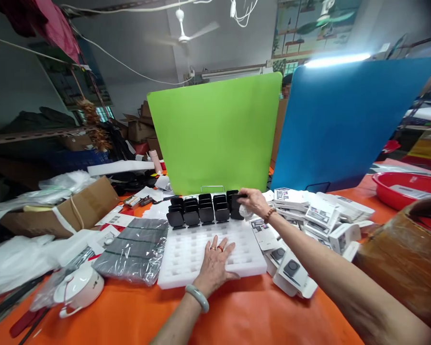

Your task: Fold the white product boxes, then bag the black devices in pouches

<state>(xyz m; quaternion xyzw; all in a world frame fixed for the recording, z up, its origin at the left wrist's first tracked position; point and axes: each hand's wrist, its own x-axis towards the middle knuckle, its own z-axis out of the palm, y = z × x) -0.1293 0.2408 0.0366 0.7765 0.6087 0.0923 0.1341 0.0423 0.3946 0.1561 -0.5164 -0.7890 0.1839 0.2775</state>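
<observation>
A white foam tray (187,268) with rows of slots lies on the orange table. Black square pieces (206,214) stand upright in rows along its far part. My left hand (214,266) rests on the tray's near half with its fingers spread, holding nothing; a pale bangle is on that wrist. At the tray's far right corner, my right hand (253,202) has its fingers closed round the top of a black piece (236,207). Something white and crumpled shows under that palm.
White printed boxes (321,211) are piled right of the tray. Left are a plastic-wrapped grey pack (134,249), a white lidded mug (81,287) and a cardboard box (82,206). Green (219,134) and blue (345,124) boards stand behind; a red basin (409,187) is far right.
</observation>
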